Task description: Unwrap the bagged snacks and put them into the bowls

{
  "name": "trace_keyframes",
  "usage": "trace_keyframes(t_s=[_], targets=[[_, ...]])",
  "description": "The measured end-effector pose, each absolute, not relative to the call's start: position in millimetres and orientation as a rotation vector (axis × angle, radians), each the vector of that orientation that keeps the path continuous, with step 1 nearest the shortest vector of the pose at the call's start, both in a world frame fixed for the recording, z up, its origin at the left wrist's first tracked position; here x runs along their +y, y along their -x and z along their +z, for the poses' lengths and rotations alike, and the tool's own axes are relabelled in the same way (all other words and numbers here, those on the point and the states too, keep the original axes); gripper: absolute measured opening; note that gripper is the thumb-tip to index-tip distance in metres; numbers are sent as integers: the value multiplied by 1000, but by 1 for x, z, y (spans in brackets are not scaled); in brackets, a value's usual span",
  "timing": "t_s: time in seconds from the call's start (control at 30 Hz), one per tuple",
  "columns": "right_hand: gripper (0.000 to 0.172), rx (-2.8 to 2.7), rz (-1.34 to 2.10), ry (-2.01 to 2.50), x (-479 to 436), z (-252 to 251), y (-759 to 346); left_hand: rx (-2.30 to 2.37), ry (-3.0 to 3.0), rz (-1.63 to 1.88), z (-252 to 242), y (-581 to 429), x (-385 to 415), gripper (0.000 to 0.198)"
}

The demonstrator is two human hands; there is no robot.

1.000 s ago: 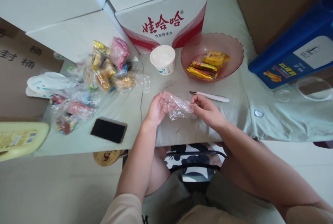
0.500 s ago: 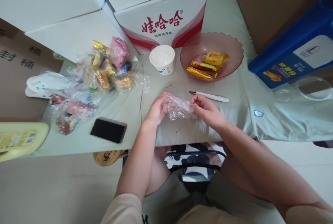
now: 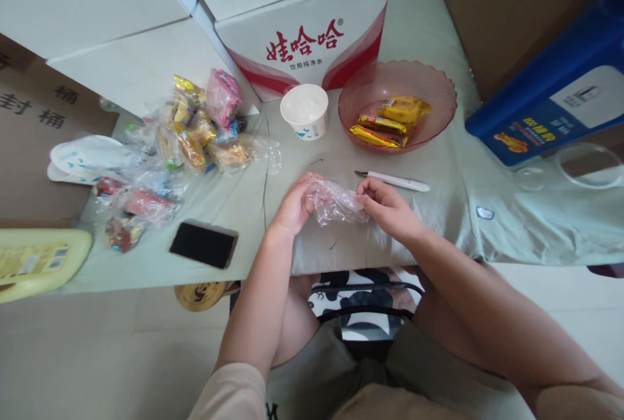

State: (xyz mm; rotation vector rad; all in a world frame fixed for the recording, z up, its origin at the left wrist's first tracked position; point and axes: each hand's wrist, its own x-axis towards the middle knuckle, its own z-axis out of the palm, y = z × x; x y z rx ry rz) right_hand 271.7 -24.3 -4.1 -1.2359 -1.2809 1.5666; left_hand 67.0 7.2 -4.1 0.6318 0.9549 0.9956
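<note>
A crumpled clear plastic bag (image 3: 336, 204) is stretched between my two hands, just above the cloth near the table's front edge. My left hand (image 3: 296, 204) is closed on its left end, fingers partly covered by the film. At the other end, my right hand (image 3: 386, 205) pinches the plastic between thumb and fingertips. Just beyond the right hand lies a white-handled craft knife (image 3: 397, 181). A white paper cup (image 3: 304, 113) stands behind the bag, beside a pink ribbed bowl (image 3: 442, 111) with several yellow snack packets (image 3: 403, 108) in it.
Wrapped snacks (image 3: 195, 140) and plastic film are heaped at the left, near white paper cups (image 3: 90, 153) lying on their side. A black phone (image 3: 203, 244) lies near the front edge. A white carton (image 3: 312, 43) stands behind, a blue container (image 3: 546, 88) on the right.
</note>
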Motion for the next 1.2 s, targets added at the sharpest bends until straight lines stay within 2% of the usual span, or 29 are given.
trace_keyframes(t_s=[0.53,0.83,1.2], targets=[[21,-1317,1564,1257,-25,-4,-270,1021,-758,962,-11,-68,7,32],[17,-1341,1558,1263,-27,-5,-271,1057,-792,935,-9,-68,5,26],[16,-1361,1547,1278,-27,-1,-270,1085,-803,932,-9,-69,4,29]])
